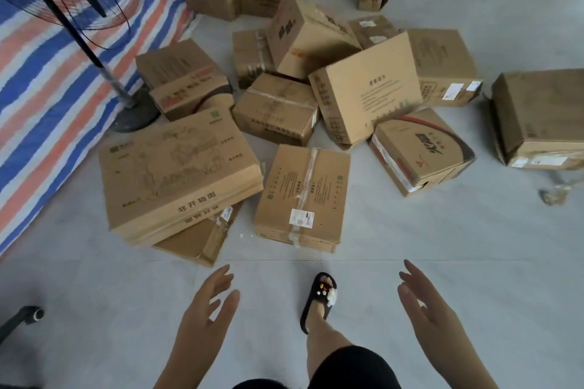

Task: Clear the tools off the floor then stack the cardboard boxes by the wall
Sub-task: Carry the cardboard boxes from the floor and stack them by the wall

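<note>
The wide flat carton (177,174) nearest on the left carries bold Chinese characters along its front edge, reading 非开箱面, printed upside down as seen from here; the same characters show again on the lower strip beneath. The upright box (369,95) in the middle bears a heading and several lines of small print, too blurred to read. The taped box (303,196) has a white shipping label, unreadable.

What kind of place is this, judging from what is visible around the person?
Probably a storeroom or a bare room used for storage, though I cannot be sure. Many cardboard boxes lie scattered on a plain tiled floor, a striped tarpaulin covers the left side, and a standing fan stands beside it.
</note>
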The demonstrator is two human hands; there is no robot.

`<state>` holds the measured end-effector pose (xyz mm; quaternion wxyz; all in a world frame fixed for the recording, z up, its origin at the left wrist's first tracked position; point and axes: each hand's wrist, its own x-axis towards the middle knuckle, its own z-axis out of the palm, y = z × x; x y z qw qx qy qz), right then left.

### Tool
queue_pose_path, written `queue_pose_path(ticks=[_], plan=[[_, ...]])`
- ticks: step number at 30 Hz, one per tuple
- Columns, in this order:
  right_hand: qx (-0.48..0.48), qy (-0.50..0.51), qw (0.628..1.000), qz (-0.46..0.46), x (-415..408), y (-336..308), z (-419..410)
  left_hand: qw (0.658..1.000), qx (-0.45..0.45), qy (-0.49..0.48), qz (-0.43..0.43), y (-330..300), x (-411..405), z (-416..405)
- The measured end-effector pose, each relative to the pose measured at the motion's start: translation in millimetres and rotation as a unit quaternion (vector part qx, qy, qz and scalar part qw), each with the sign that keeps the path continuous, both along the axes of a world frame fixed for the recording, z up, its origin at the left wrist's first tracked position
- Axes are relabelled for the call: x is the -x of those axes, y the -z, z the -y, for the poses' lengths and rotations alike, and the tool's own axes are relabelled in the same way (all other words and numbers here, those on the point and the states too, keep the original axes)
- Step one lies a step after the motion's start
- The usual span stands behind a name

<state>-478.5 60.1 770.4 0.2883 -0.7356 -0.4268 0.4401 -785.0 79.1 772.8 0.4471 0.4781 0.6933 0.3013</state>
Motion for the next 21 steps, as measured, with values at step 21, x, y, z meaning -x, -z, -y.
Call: queue_pose_path(ticks=[21], plan=[[0.187, 0.073, 0.98, 0.009, -4.3, 384.0, -299.5, 0.969, 0.2, -0.099, -0.108, 391.8, 12.0, -336.9]])
